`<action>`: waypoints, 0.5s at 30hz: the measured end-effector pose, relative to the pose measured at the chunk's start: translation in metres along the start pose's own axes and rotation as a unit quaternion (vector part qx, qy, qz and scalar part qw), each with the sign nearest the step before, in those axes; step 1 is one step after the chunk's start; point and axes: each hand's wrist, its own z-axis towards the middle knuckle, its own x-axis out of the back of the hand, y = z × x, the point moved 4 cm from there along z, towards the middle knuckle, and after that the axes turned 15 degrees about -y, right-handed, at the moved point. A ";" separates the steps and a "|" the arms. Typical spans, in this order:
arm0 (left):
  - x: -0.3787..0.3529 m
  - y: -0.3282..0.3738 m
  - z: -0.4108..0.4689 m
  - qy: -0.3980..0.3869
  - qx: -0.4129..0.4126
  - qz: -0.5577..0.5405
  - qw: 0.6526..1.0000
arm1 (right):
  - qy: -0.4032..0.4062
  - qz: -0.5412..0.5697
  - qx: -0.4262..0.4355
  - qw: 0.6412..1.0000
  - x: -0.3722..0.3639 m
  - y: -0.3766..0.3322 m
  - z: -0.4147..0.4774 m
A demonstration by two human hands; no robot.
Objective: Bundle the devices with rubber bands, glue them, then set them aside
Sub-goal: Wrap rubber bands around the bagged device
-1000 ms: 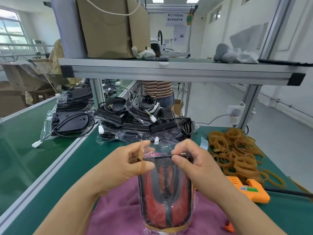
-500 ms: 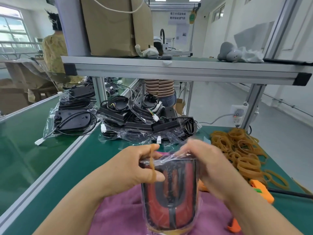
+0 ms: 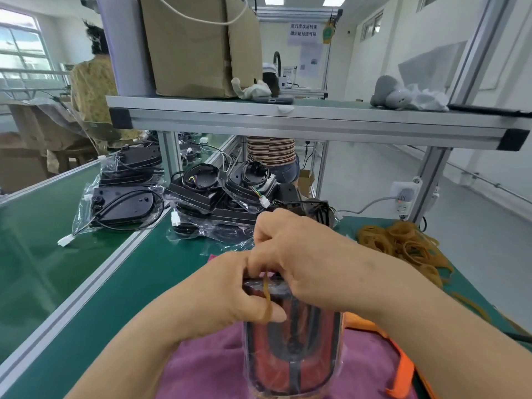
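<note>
Currently bagged device [image 3: 290,341] stands upright on the purple cloth [image 3: 201,370], left hand [image 3: 224,295] gripping its top with the rubber band [image 3: 267,298] over the thumb, right hand [image 3: 305,260] pinching the band above (fingertips hidden); advise stretching evenly and seating it flat, spare bands [image 3: 403,243] lying beyond.

This is a factory assembly workshop. A long green-matted counter [image 3: 115,283] edged with an aluminium rail [image 3: 86,292] runs under an aluminium-profile shelf [image 3: 288,122] carrying a cardboard box [image 3: 195,47]. Piled on the counter lie black devices [image 3: 218,197] in clear bags, wire leads trailing, near a heap of rubber bands [image 3: 403,243]. Other workers, one in a striped top [image 3: 270,151], one in a patterned shirt [image 3: 89,84], are at neighbouring lines beneath ceiling light panels [image 3: 272,0] and a posted notice [image 3: 303,29]
</note>
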 end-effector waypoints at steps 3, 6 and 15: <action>0.002 -0.004 0.000 0.008 -0.009 -0.002 1.000 | -0.030 -0.098 0.000 0.995 -0.002 0.000 0.008; 0.002 -0.007 0.000 0.009 -0.013 0.007 1.000 | -0.033 -0.122 0.009 0.992 0.007 0.006 0.007; 0.002 -0.018 -0.008 0.017 -0.022 0.007 1.000 | 0.068 -0.120 0.045 0.989 0.026 0.041 -0.048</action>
